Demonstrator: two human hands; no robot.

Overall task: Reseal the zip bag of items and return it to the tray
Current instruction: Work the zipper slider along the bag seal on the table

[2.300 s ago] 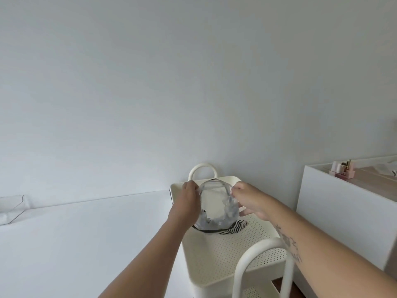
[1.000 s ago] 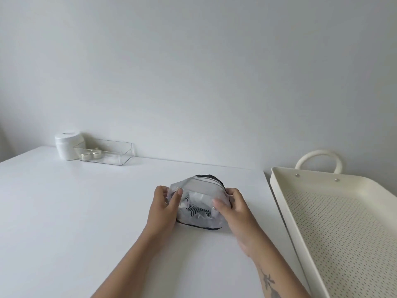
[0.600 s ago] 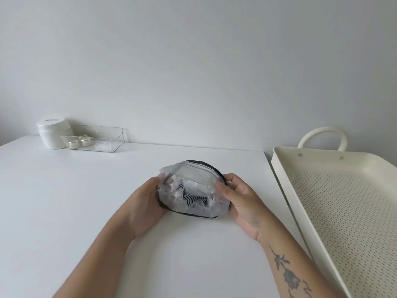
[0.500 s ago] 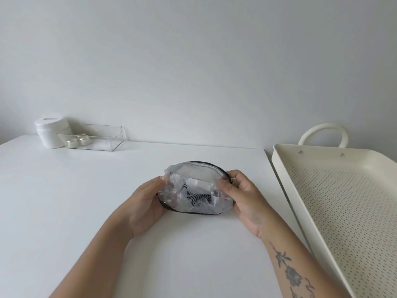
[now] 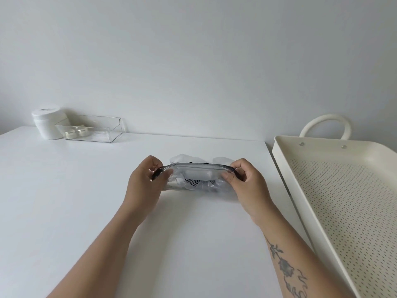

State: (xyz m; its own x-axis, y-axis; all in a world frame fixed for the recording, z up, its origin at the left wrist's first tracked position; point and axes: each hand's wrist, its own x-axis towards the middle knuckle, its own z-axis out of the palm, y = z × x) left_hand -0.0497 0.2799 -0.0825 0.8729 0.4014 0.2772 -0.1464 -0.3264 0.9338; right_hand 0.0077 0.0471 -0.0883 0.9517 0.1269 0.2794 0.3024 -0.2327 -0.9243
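Left hand (image 5: 143, 183) pinches the left end of the zip bag (image 5: 196, 178)'s dark zipper edge; right hand (image 5: 247, 186) pinches the right end. Both are closed on it and the top edge is stretched taut between them. The bag sits on the white table (image 5: 64, 190) between the hands, not in the tray.

Risks, my read:
- Can't tell if the zip is fully shut. White contents bulge behind the top edge; if any sit in the track, the seal stalls or leaves a gap.
- Soft clear film: pulling the ends apart too hard could deform the track.
- If it's carried unsealed, items could spill on the move right.

Counts:
- 1 zip bag. Contents: several white pieces plus 1 black-and-white striped item; exact number unreadable.
- 1 perforated cream tray (image 5: 348, 203) with loop handle, well right of the right hand, nothing visible in it.
- Far left, beyond the left hand: 1 white jar (image 5: 48, 123), 1 clear box (image 5: 92, 129) holding 2 small pots (image 5: 76, 132).
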